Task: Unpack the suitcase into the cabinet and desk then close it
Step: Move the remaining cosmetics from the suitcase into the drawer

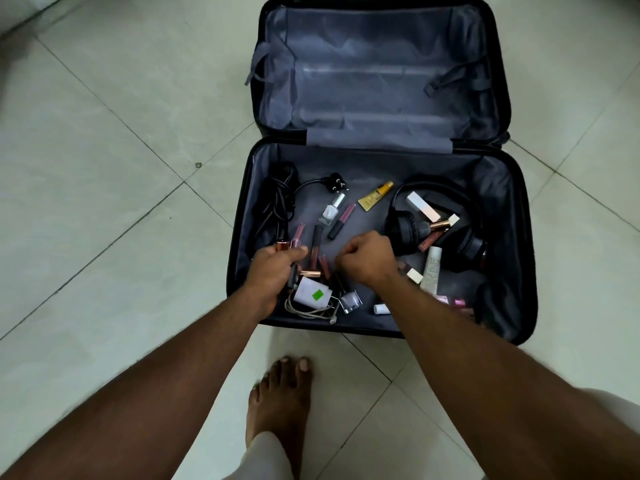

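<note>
Hands reach into an open suitcase (pixel 377 15) lying flat on a pale tiled floor (pixel 104 168), its black hard shell lined with creased grey fabric. The left hand (pixel 273 271) grips a bundle of slim lip gloss tubes (pixel 287 242) with rose-gold caps; the right hand (pixel 369 259) is curled just beside it, and whether it holds anything cannot be told. Small items are scattered across the near half: black padded headphones (pixel 460 244) at the right, a coiled black power cord (pixel 277 199) with a round plug at the left, a clear glass nail polish bottle (pixel 330 209), a yellow tube (pixel 374 196), a white tube (pixel 433 270), and a white charger (pixel 311 292) bearing a green sticker above its tangled pale cable near the front rim. The far half holds only loose grey straps (pixel 256 65). A bare foot (pixel 280 400) stands on the tiles just before the case's front edge, with open floor on both sides.
</note>
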